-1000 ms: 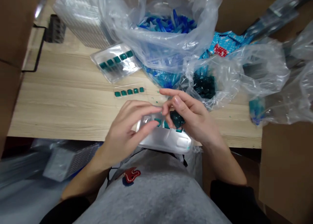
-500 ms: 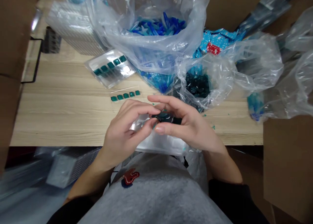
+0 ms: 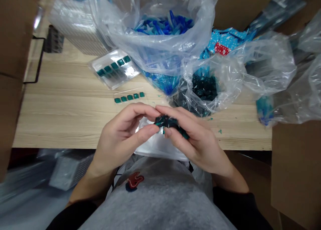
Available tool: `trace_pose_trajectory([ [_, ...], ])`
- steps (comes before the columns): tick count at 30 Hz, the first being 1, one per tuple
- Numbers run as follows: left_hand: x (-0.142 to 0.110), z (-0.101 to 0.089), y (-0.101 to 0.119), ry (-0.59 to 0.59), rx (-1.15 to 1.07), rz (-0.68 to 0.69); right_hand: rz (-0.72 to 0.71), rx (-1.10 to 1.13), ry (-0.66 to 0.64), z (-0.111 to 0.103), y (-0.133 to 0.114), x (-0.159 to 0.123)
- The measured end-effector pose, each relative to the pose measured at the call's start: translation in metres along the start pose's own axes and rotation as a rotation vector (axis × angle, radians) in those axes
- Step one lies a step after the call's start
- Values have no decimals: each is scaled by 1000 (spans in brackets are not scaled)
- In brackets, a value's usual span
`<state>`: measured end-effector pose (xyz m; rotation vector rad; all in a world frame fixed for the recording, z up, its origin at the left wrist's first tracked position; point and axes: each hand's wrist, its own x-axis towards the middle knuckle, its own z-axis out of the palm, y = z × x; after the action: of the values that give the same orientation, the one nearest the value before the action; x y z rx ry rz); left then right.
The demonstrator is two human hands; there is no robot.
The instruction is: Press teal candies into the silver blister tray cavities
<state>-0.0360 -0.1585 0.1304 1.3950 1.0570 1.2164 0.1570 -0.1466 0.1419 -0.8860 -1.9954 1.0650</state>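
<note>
My right hand (image 3: 198, 143) is shut on a clump of dark teal pieces (image 3: 169, 122). My left hand (image 3: 122, 136) pinches the edge of a transparent plastic blister tray (image 3: 159, 146), which lies under both hands and is mostly hidden by them. The fingertips of my hands nearly meet at the clump. Ahead on the wooden table (image 3: 62, 119), a short row of teal pieces (image 3: 129, 97) lies on a thin plastic strip. Beyond it, a second transparent tray (image 3: 114, 69) holds a row of teal pieces.
A plastic bag of dark teal pieces (image 3: 204, 87) and a larger bag of blue pieces (image 3: 163, 27) stand at the back. A stack of transparent trays (image 3: 77, 25) is at back left. Cardboard box walls (image 3: 296, 176) flank the table, and loose plastic sheeting lies at right.
My right hand has moved left and closed over the dark teal clump. Both hands now nearly cover the tray, and the clump sits closer to my left fingers.
</note>
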Motion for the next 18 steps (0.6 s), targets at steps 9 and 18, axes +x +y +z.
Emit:
trace_pose_trajectory([
  [9,6,-6,4,-39,95,-21,-39,-122,-67,-3,0,0],
  [18,-1,-2,5,-119,332,76,-126,-240,-16,3,6,-3],
])
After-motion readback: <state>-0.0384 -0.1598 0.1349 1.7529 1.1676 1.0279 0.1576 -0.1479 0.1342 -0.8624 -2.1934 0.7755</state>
